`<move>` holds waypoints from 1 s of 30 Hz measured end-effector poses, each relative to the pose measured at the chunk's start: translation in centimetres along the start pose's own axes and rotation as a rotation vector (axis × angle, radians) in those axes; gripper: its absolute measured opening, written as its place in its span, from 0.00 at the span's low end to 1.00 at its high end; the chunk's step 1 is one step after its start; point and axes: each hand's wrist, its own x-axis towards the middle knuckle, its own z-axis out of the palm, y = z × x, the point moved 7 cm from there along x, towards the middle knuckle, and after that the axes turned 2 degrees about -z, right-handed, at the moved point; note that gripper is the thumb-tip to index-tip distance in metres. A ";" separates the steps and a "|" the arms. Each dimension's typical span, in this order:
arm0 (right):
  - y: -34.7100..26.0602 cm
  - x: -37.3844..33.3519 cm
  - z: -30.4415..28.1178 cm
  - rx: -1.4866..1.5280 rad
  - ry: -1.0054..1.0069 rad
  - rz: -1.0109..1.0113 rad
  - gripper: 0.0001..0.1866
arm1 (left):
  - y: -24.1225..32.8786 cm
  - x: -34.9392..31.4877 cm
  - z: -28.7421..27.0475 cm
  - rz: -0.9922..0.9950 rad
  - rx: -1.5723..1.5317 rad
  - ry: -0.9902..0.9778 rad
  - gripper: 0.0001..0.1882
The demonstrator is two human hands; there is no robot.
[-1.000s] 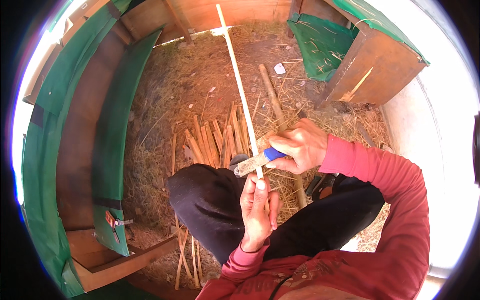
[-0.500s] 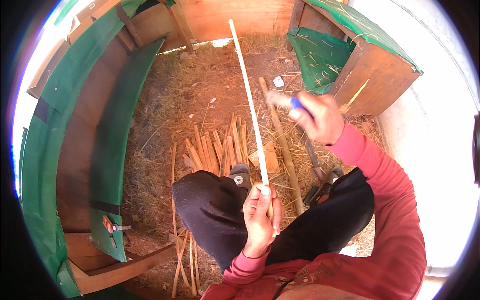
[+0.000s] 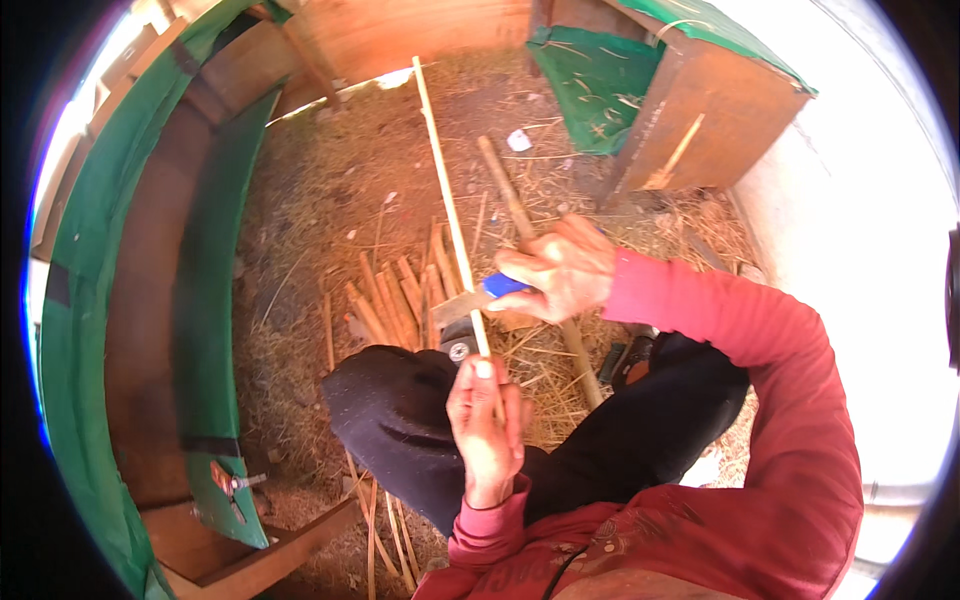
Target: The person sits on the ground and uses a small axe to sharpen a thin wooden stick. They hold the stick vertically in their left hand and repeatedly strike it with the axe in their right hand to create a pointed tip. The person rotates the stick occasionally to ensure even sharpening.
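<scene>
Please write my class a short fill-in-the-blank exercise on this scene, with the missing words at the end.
1. The ____ hand grips the long, thin, pale, woody stick.
2. The right hand holds a flat-bladed tool whose handle is coloured ____.
3. The person's loose cloth trousers are coloured ____.
4. The sheeting on top of the brown wooden box at the right is coloured ____.

Missing words: left; blue; black; green.

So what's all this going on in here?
The person's left hand grips a long pale wooden stick near its lower end. The right hand holds a blue-handled flat-bladed knife, its blade crossing the stick just above the left hand. Ahead, a pile of light-brown split-wood pieces lies on straw-strewn ground.
</scene>
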 end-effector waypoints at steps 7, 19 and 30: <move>12.1 -0.1 -8.6 -0.066 0.445 0.458 0.18 | 0.8 -0.7 0.9 -0.005 -0.068 -0.071 0.15; -2.0 -0.6 -2.5 0.167 0.117 -0.096 0.20 | 0.4 -1.3 1.0 -0.075 -0.025 -0.081 0.16; 17.3 -4.3 -10.8 0.001 0.532 0.752 0.29 | 1.4 -2.1 0.5 -0.093 -0.222 -0.233 0.16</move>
